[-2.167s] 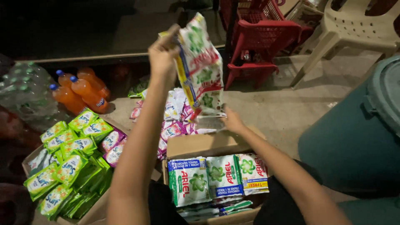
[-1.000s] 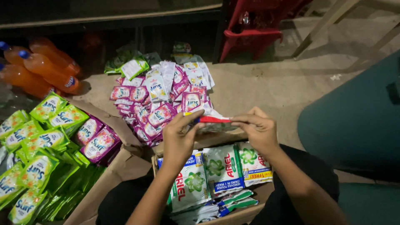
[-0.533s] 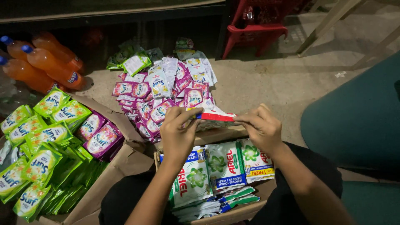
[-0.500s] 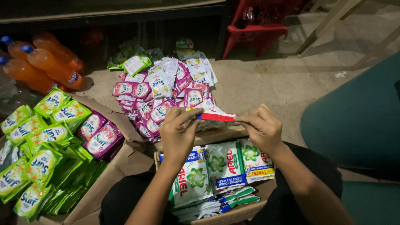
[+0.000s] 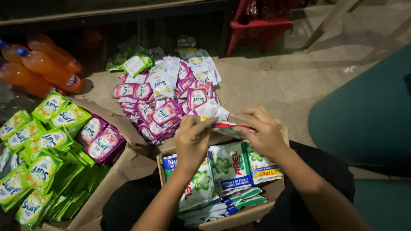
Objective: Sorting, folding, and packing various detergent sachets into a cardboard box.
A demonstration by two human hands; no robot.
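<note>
Both hands hold one flat strip of detergent sachets (image 5: 231,127) edge-on over a small cardboard box (image 5: 239,216) on my lap. My left hand (image 5: 193,139) pinches the strip's left end; my right hand (image 5: 261,130) grips its right end. Inside the box stand several green-and-white detergent sachets (image 5: 231,169). Just beyond my hands, a heap of pink and white sachets (image 5: 167,100) lies on the concrete floor.
At the left, an open carton (image 5: 122,171) holds rows of green sachets (image 5: 40,158) and some pink ones (image 5: 100,141). Orange soda bottles (image 5: 43,68) lie at far left. A red plastic chair (image 5: 261,25) stands behind; a teal bin (image 5: 368,115) is at right.
Earlier my left hand held a strip of sachets raised high. It has come down, and both hands now hold a strip flat over the box. The view has tilted down.
</note>
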